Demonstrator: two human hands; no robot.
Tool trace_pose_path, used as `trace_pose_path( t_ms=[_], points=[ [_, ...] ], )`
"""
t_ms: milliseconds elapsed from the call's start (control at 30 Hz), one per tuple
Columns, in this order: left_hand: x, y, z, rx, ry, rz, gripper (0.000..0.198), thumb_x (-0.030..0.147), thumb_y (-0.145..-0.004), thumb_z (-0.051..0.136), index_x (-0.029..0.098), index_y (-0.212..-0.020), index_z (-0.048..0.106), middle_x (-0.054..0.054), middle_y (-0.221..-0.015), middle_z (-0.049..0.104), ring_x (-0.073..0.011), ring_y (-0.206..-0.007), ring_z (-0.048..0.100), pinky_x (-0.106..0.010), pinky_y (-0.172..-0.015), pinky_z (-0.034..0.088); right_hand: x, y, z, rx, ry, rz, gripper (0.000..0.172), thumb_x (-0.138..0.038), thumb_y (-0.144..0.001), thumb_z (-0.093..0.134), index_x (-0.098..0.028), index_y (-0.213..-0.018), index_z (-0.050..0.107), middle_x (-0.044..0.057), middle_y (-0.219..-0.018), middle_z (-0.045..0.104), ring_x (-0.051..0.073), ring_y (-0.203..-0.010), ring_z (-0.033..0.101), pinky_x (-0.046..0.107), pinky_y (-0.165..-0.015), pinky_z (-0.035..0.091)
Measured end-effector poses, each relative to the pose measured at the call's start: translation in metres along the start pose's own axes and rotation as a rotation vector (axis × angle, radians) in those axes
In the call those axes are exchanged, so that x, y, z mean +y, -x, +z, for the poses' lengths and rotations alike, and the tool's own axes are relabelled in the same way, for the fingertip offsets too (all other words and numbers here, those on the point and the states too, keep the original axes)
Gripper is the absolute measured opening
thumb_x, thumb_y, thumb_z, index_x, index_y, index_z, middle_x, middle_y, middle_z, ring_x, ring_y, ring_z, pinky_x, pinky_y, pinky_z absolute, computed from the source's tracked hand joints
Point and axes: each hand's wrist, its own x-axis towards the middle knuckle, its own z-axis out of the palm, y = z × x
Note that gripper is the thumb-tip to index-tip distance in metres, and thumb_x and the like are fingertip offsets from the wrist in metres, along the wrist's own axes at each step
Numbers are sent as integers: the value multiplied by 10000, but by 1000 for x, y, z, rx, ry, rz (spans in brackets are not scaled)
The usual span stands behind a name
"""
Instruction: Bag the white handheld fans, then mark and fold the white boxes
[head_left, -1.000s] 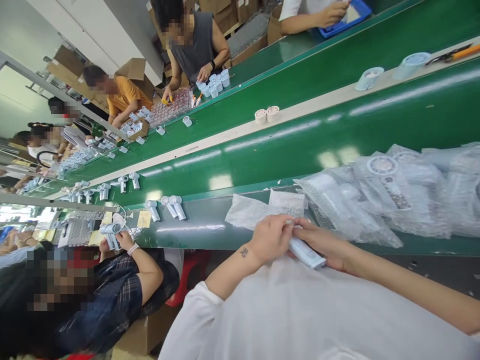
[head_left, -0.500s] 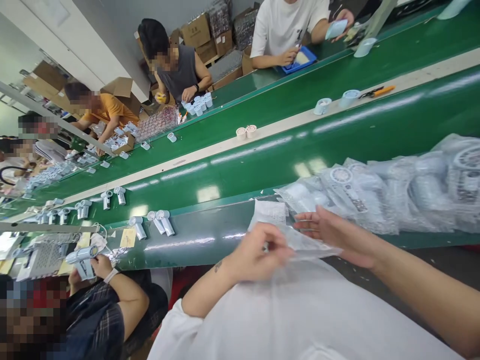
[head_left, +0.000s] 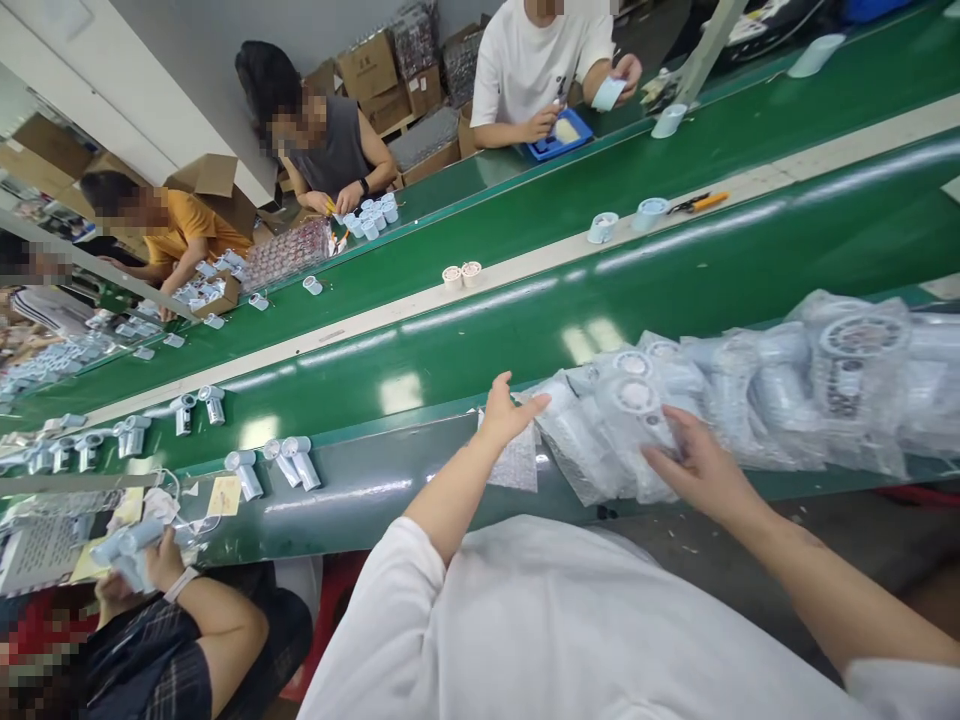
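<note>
My left hand [head_left: 508, 412] hovers with spread fingers over a small stack of empty bubble bags [head_left: 517, 462] on the near shelf of the line. Nothing is in that hand. My right hand [head_left: 694, 468] lies with stretched fingers on a bagged pale blue handheld fan [head_left: 634, 420] at the left end of a long pile of bagged fans [head_left: 825, 385]. The fingers rest on the bag and do not wrap it.
Green conveyor belts [head_left: 675, 270] run diagonally. Unbagged fans [head_left: 289, 462] lie to the left on the shelf. Tape rolls [head_left: 461, 275], cups [head_left: 622, 220] and orange-handled pliers [head_left: 701, 202] sit on the divider. A neighbour's hand [head_left: 161, 565] holds a fan; other workers sit across the belt.
One second ago both hands held a fan handle at my lap, then slid it into a clear bag. Now the bagged fan lies on the pile and my left hand has reached toward the empty bags.
</note>
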Motion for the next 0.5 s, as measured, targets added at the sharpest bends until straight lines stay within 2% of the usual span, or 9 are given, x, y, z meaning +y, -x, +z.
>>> trace_pose_path(
  t_ms=[67,133,200,267,367,433,500],
  points=[
    [-2,-22,27,-86,-95,-5,1024,512,-638,799,190,-1471,297,-194,-1501,355,-347,-1378,349,-439,-1092,339,25,-19,7,118,266,-252,581,-357,-800,545,-157,-1338,453,188,-1296,538,371,-1160,507,505,-1006,386],
    [-2,-34,46,-111,-193,-14,1005,527,-619,803,197,-1451,347,-189,-1490,372,-366,-1380,335,-464,-1106,311,43,-31,21,225,429,-437,506,-357,-831,491,-153,-1294,513,188,-1246,573,365,-1143,524,531,-993,387],
    [-1,-38,54,-86,-246,-39,870,496,-648,789,177,-1382,447,-188,-1413,466,-347,-1299,446,-444,-1069,362,51,-34,34,320,542,-487,495,-363,-874,455,-148,-1315,522,204,-1267,556,374,-1158,514,550,-981,389],
    [-1,-37,55,-54,-251,-21,742,457,-660,789,161,-1290,533,-165,-1309,565,-310,-1199,540,-409,-1030,408,51,-27,40,374,638,-458,534,-397,-897,453,-142,-1365,491,225,-1316,511,407,-1183,486,590,-966,382],
    [-3,-30,56,-82,-195,44,676,452,-625,818,193,-1205,586,-107,-1222,636,-273,-1115,599,-395,-998,448,49,-6,33,351,688,-476,638,-485,-895,473,-158,-1439,402,235,-1430,385,445,-1273,400,620,-981,361],
    [-5,-25,63,-110,-162,58,675,470,-618,824,208,-1195,591,-95,-1220,643,-266,-1104,609,-403,-989,462,54,5,22,305,667,-558,675,-508,-892,468,-177,-1468,351,224,-1480,320,437,-1342,327,617,-1031,320],
    [-8,-21,74,-84,-196,101,677,476,-646,808,194,-1218,577,-118,-1254,625,-283,-1161,577,-432,-1025,436,66,8,13,228,667,-669,659,-521,-877,479,-207,-1449,385,198,-1499,315,431,-1395,249,637,-1079,239]
  ],
)
